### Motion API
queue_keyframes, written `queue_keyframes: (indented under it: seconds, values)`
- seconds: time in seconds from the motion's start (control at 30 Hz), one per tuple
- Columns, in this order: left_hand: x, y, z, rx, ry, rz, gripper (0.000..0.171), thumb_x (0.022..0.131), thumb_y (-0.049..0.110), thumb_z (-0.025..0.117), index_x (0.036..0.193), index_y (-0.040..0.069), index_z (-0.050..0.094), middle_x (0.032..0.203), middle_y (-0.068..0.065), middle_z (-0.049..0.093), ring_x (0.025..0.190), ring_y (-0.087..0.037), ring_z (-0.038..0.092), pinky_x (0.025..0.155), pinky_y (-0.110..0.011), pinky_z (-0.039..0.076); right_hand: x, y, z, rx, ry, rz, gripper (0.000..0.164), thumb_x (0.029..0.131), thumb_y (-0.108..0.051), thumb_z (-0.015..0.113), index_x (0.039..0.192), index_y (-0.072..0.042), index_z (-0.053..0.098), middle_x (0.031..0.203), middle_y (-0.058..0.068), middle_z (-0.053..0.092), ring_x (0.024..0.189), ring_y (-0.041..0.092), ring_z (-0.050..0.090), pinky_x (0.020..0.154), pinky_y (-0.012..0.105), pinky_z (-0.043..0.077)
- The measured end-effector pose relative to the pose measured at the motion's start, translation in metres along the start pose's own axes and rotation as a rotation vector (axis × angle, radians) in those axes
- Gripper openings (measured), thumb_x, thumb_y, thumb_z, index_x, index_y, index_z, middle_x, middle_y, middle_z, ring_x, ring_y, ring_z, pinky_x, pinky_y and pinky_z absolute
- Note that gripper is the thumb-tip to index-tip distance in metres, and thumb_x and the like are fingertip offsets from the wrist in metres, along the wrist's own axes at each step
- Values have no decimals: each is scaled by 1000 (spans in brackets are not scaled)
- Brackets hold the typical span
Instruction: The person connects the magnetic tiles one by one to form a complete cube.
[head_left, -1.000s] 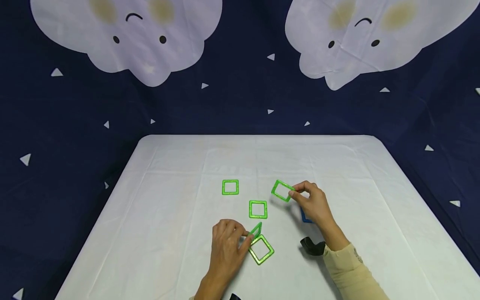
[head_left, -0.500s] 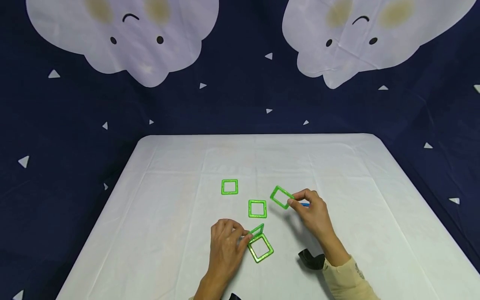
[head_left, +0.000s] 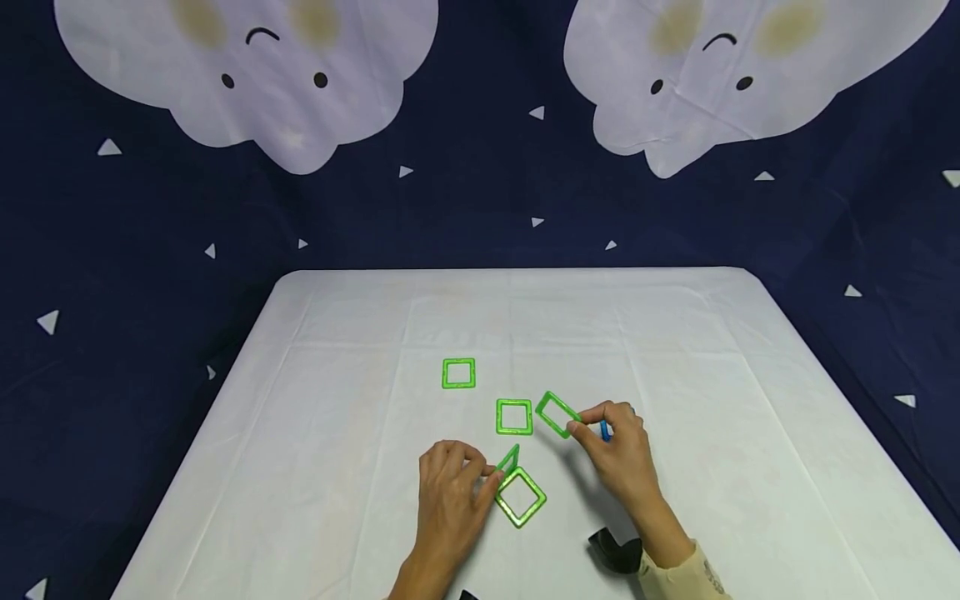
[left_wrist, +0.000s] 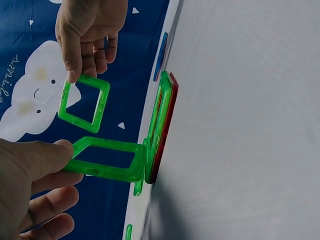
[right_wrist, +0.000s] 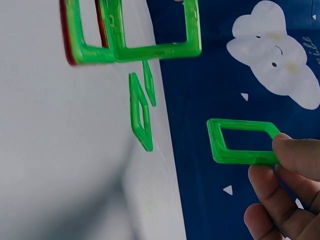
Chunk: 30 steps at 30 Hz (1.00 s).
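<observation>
- Lower and nearer the wearer than a second ago, the right hand (head_left: 622, 454) holds a green square (right_wrist: 245, 156) above the white table (head_left: 337, 417), one edge pinched between thumb and fingers.
- Light tan sleeve (head_left: 678, 579) covers the right forearm at the front, with a black device (head_left: 615, 553) beside the cuff.
- Left hand (head_left: 453, 500) pinches a raised green square (left_wrist: 102, 171) by its edge; the piece stands up from the table, touching a flat green square (head_left: 531, 510) that lies turned cornerwise.
- Seen from the left wrist, a red layer (left_wrist: 164, 135) shows along the underside of that flat piece.
- Just beyond lies a middle green square (head_left: 514, 431), near the one in the right hand.
- Blue piece (left_wrist: 161, 57) rests on the table, mostly hidden behind the right hand in the head view.
- Farther off, to the left, a far green square (head_left: 458, 385) lies flat, apart from the rest.
- Dark blue backdrop (head_left: 480, 150) hangs past the table, printed with white clouds (head_left: 270, 108) and small white triangles (head_left: 109, 147).
</observation>
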<state>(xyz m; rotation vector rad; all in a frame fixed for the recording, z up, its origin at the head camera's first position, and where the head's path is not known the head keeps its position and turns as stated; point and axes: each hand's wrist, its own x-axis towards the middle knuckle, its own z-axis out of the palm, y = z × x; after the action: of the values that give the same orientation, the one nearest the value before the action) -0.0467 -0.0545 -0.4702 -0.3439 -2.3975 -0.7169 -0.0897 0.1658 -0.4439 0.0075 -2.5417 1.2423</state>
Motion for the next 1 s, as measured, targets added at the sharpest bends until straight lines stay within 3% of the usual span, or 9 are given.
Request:
queue_keyframes:
  seconds: [0.33, 0.67, 1.0]
  values:
    - [-3, 2, 0, -1, 23, 18, 22, 63, 23, 85, 65, 17, 64, 79, 6, 56, 87, -14, 51, 86, -37, 37, -19, 0, 8, -18, 76, -101, 21, 65, -8, 83, 74, -15, 65, 77, -1, 60, 82, 8, 49, 78, 24, 32]
    - [-2, 0, 0, -11, 64, 30, 18, 66, 26, 83, 68, 16, 68, 79, 5, 58, 87, -15, 51, 84, -37, 37, -35, -3, 13, -62, 62, -98, 25, 64, -9, 84, 72, -19, 63, 75, -7, 58, 79, 11, 49, 74, 26, 33]
    - [-3, -1, 0, -30, 59, 14, 18, 65, 26, 84, 68, 17, 69, 79, 5, 58, 86, -14, 51, 84, -37, 37, -45, -2, 15, -65, 53, -75, 26, 63, -8, 84, 70, -19, 62, 73, -8, 58, 81, 10, 51, 78, 26, 33]
